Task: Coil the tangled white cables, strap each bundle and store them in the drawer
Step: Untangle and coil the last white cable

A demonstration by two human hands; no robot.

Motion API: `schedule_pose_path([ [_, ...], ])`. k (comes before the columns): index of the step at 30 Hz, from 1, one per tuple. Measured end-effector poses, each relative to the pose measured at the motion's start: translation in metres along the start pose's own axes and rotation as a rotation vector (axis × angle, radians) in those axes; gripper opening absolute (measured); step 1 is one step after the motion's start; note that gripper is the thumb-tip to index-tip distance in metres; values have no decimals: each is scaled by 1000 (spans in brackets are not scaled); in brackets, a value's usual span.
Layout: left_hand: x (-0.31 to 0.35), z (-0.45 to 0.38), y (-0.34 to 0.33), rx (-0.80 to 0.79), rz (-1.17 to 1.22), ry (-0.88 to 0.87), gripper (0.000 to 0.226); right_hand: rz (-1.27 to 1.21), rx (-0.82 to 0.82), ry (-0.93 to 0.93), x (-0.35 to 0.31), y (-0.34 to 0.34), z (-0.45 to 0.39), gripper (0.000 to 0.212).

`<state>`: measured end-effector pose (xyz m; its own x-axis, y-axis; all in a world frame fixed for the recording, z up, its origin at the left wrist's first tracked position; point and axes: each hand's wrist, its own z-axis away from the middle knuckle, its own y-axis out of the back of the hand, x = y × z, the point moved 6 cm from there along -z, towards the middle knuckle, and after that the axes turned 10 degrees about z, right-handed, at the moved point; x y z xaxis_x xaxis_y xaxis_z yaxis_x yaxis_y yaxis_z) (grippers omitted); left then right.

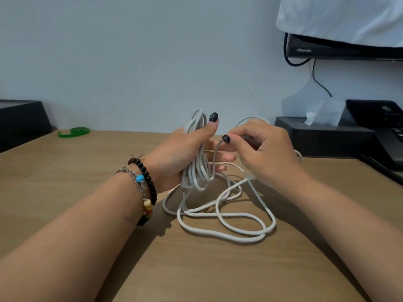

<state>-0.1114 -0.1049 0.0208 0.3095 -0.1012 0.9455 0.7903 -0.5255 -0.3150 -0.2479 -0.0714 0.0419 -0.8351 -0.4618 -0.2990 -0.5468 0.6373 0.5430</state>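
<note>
A long white cable (224,214) lies in loose tangled loops on the wooden table (196,269). My left hand (185,153) holds a coiled bundle of it upright, several loops sticking out above and below the fist. My right hand (261,151) is just to the right of it, pinching a strand of the same cable between thumb and fingers. A green strap (74,131) lies flat on the table at the far left, apart from both hands. No drawer is in view.
A black box (21,120) stands at the back left. A black tissue box (322,134) and a black telephone (383,127) sit at the back right. A television (340,46) under a white cloth hangs above them, with black wires down the wall.
</note>
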Motion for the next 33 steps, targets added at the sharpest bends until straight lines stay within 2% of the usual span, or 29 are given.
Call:
schedule_pose_path([
  [2,0,0,1,25,-106,-24,39,11,27,40,-2,3,0,11],
  [4,2,-1,5,89,-168,-99,34,3,-13,57,-4,0,0,11],
  [6,8,-3,12,177,-108,-176,31,20,-65,52,-2,-3,0,12],
  [10,29,-2,42,395,180,-348,28,29,-162,-23,10,-6,-3,13],
  [14,35,0,53,459,231,-452,38,103,-185,-29,18,-8,-6,14],
  [17,32,-1,48,420,223,-437,37,124,-169,-52,28,-8,-5,14],
  [22,16,-4,37,286,20,-245,14,86,-62,-8,29,-3,-2,15],
  [27,2,-5,19,137,-19,-137,11,60,-44,67,17,-3,-1,17],
  [30,1,-6,20,129,-114,-136,23,55,-46,89,15,-3,-1,16],
  [33,3,-6,18,87,-129,-141,48,55,-78,125,7,-7,-1,18],
])
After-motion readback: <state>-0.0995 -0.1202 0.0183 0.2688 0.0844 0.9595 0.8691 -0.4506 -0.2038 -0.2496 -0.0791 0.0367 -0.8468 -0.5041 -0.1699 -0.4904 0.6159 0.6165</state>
